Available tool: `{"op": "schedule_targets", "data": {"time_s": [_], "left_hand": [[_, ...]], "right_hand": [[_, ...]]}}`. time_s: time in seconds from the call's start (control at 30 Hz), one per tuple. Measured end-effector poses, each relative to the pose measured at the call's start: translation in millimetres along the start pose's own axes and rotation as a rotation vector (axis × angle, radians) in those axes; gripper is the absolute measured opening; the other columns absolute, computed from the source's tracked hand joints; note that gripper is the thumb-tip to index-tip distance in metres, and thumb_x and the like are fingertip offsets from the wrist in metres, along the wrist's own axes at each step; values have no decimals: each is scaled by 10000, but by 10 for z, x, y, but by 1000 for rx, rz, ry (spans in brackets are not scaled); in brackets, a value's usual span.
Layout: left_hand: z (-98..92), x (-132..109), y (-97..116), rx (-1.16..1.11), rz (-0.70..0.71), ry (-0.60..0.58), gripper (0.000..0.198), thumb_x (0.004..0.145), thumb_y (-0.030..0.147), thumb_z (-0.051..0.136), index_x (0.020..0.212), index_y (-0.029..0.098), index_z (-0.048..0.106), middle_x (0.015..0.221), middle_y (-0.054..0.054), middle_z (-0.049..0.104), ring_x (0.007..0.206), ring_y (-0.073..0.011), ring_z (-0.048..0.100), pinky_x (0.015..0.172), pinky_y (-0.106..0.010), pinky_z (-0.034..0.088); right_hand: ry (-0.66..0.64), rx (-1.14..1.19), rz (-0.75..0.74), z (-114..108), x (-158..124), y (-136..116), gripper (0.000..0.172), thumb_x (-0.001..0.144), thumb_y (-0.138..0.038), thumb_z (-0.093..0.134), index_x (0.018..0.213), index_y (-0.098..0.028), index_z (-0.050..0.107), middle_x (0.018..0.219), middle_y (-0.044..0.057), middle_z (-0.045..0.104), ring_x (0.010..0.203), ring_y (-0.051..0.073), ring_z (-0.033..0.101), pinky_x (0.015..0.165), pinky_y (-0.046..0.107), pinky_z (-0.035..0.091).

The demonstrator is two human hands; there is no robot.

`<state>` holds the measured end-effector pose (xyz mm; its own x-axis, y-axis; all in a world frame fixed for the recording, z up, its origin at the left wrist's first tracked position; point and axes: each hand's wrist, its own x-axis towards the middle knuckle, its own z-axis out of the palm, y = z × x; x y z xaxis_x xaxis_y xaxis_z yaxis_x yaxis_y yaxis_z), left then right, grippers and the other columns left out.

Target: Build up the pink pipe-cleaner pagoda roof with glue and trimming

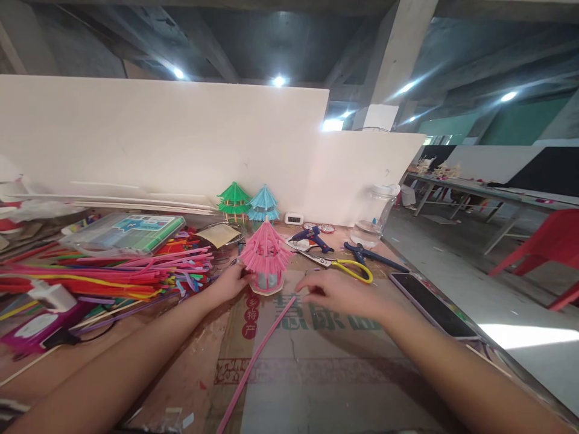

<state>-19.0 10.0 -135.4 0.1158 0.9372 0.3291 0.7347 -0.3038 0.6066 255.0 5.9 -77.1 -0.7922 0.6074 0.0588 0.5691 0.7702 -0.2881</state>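
A small model pavilion (268,253) with a two-tiered pink fringed roof stands upright on a pale base in the middle of the table. My left hand (232,282) is at its left side, fingers closed against the lower part; some fingertips are hidden. To the right, my right hand (332,290) hovers over the cardboard with fingers bent and apart, nothing visible in them. A pink pipe cleaner (259,355) lies slantwise on the cardboard, its far end just left of the right fingertips.
Green (234,202) and blue (264,204) model pavilions stand behind. Pipe cleaners (149,274) are piled left beside a plastic case (136,232). Rightward lie yellow-handled scissors (353,269), a glue gun (314,238), pliers (373,255), a jar (371,220) and a phone (432,304).
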Motion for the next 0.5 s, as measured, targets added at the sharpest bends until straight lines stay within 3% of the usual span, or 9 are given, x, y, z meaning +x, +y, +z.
{"op": "schedule_targets", "data": {"time_s": [0.1,0.2,0.33,0.5], "left_hand": [[-11,3,-5,-7,0,-16,135,748,284,550,821,174,575,810,-36,656,836,-213,605,743,-311,481],[14,-16,-18,15,-30,-31,158,740,328,577,720,177,533,647,4,592,655,-179,572,602,-274,452],[57,-57,30,76,-49,-8,241,730,392,619,698,183,505,634,15,567,613,-164,537,565,-261,392],[73,-84,146,152,-38,-19,195,767,346,603,693,178,535,683,-13,609,663,-178,571,605,-262,386]], "right_hand": [[-3,71,-217,185,5,-256,385,858,-229,578,1240,-276,593,1038,42,706,877,183,639,744,263,442],[-11,77,-297,413,66,-319,271,891,-217,532,1126,-241,665,1002,60,711,906,189,635,776,274,436],[123,145,-215,614,148,-237,206,865,-163,512,907,-205,710,876,65,721,801,186,637,737,282,434],[337,282,-1,646,169,-141,206,849,-203,483,920,-187,676,833,78,702,745,195,615,708,308,432]]}}
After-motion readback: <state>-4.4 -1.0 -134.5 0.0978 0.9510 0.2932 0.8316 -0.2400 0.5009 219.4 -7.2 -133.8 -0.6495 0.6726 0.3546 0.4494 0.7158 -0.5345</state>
